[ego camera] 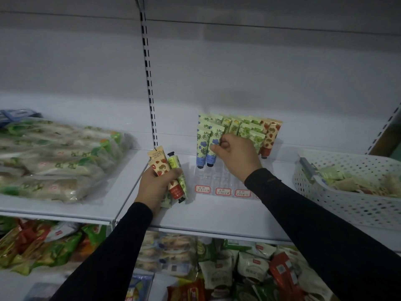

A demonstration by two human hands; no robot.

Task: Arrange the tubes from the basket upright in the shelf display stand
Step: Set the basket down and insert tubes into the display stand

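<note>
White store shelf: the right hand (235,156) is pinching a blue-flowered tube (213,146), upright, cap apparently down, in the clear display stand (219,181) mid-shelf. The left hand (156,185) is gripping spare tubes (171,170); the basket (347,198) is sitting at the right edge.

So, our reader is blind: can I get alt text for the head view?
The right hand pinches a blue-flowered tube standing in the clear stand on a white shelf; the left hand grips several tubes. A white basket sits at right.

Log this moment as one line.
left hand: holds spare tubes | right hand: pinching blue-flower tube in display stand | basket: tubes remain
</note>
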